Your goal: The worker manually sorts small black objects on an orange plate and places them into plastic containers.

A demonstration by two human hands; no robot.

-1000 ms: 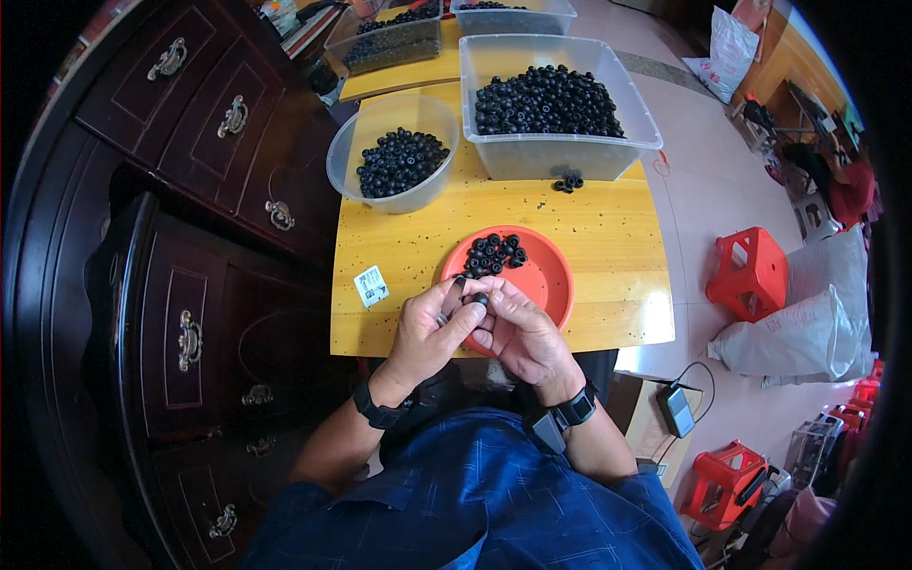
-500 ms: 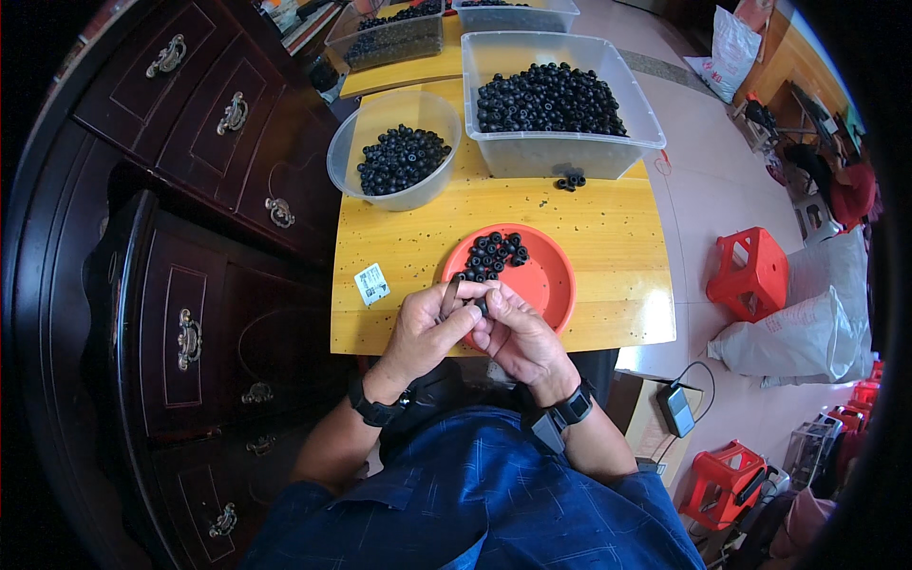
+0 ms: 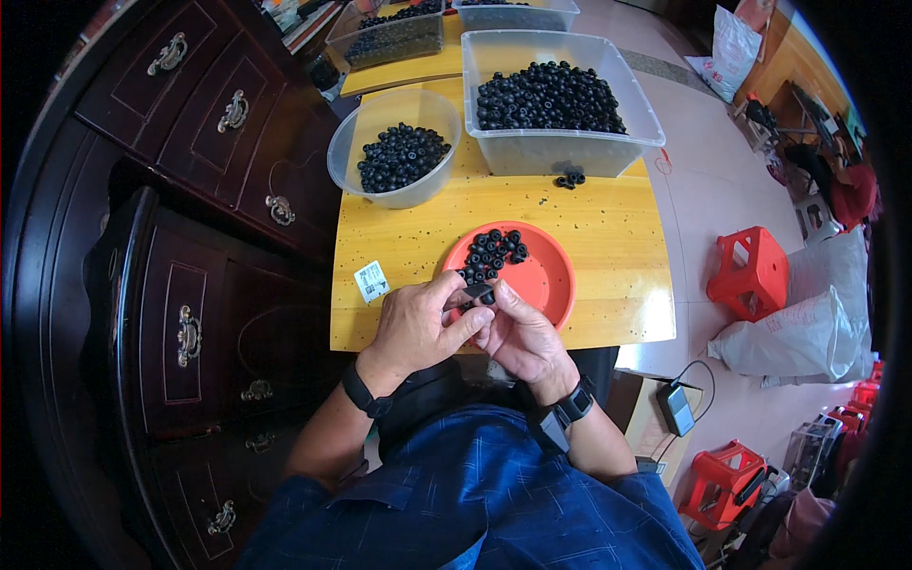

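Observation:
A small black ring-shaped part (image 3: 487,297) is pinched in the fingers of my right hand (image 3: 525,342). My left hand (image 3: 410,323) is closed on a thin dark metal blade (image 3: 478,289), whose flat end lies against the part. Both hands meet over the near edge of a round red-orange plate (image 3: 559,283). On the plate's left half sits a pile of similar black parts (image 3: 493,248), some showing an open hole. My left fingers partly hide the blade's rear end.
Past the plate stand a round clear tub (image 3: 347,157) and a large rectangular clear bin (image 3: 532,152), both holding many black parts. A few loose parts (image 3: 570,180) lie beside the bin. Black crumbs dot the yellow table (image 3: 608,256). A white label (image 3: 371,282) lies left; dark drawers (image 3: 204,351) flank the table.
My left hand has rolled over, and the blade has swung from upright between its fingers to lie across the black part. My right hand stays nearly in place.

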